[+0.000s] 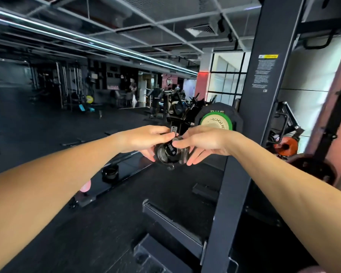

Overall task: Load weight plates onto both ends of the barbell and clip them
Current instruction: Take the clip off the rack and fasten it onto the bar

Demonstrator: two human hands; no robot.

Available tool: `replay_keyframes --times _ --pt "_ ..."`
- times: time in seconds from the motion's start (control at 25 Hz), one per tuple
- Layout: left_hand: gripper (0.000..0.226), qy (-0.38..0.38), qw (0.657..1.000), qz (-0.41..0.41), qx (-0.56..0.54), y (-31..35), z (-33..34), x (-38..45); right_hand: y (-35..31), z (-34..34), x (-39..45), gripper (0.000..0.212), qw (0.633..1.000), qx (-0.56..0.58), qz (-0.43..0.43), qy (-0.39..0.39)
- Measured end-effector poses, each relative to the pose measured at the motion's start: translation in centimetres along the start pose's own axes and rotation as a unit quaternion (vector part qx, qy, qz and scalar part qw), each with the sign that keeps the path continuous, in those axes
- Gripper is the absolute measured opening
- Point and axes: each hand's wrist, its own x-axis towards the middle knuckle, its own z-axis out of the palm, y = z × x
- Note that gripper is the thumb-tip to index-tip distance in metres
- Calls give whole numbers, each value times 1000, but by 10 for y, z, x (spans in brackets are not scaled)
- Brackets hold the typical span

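Both hands met at the near end of the barbell sleeve (169, 152), fingers closed around a dark barbell clip (168, 157) that ringed the sleeve's tip. The left hand (146, 139) cupped the clip from the sleeve's left side, thumb and forefinger pinched at its top. The right hand (203, 142) pressed in from the opposite side, thumb on what looked like the clip's small lever (177, 139) and fingers curled beneath. Whether the lever was locked could not be told.

Beyond the sleeve's tip, further along the bar, sat a green-rimmed weight plate (215, 123) with a larger black plate (217, 110) behind it, both apparently already loaded; how far the clip stood from them was hidden by the hands. To the sleeve's right rose the dark rack upright (250, 107), with orange plates (286, 144) stored beyond it. Below and left of the sleeve, a second collar-like ring (110, 172) lay on the black floor (47, 127).

The clip appeared light, rigid and easy to pinch, best held by its ring with a thumb free for the lever. The steel sleeve looked smooth, so the clip would likely slide freely until clamped. The plates, by contrast, seemed heavy and best gripped at the rim with both hands.
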Motion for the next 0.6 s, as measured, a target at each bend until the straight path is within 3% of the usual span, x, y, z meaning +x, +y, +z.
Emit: replay_keyframes --times 0.16,0.28,0.4,0.6 --pt "36 14 1000 21 -11 -13 -2 7 9 15 14 53 998 4 -20 56" --pt "50 44 998 -1 -35 -24 -5 13 9 23 27 51 990 -25 -19 134" --pt "50 22 997 -7 -71 -28 -5 27 21 14 35 57 985 -2 14 175" --pt "76 -16 989 -22 -147 -30 -11 65 46 -2 44 73 972 110 49 201"
